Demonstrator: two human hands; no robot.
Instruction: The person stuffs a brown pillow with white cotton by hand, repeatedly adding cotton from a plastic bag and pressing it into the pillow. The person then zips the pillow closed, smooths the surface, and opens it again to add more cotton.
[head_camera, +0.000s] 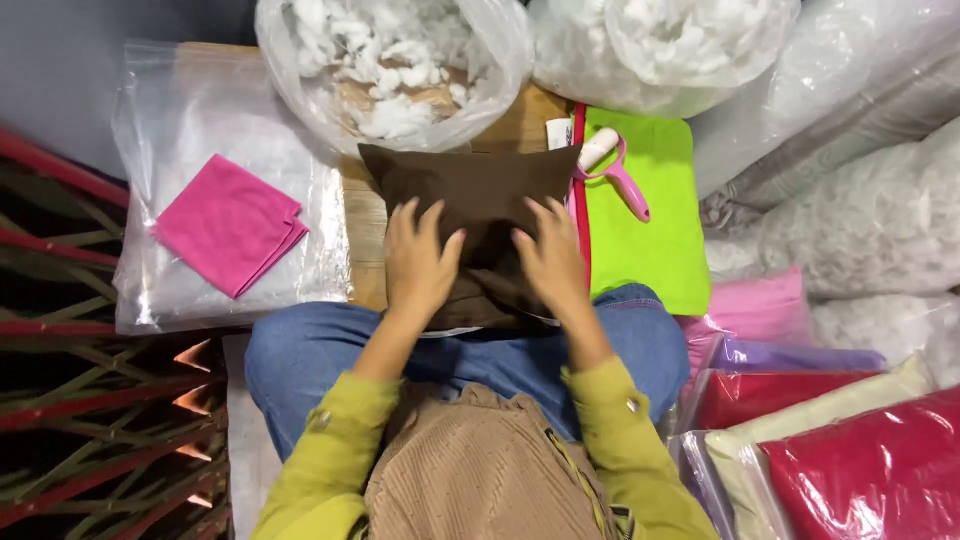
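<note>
A dark brown stuffed cushion (478, 190) lies on a low wooden surface and runs down onto my lap. My left hand (418, 262) presses flat on its left half with fingers spread. My right hand (550, 258) presses flat on its right half, fingers also spread. Neither hand grips anything. The cushion's lower end is hidden under my hands and between my knees.
A clear bag of white stuffing (392, 70) sits behind the cushion, another (665, 45) to its right. A green cloth (645, 215) carries a pink lint roller (612, 165). A folded pink cloth (230, 225) lies on clear bags at left. Bagged cushions (830, 430) pile at right.
</note>
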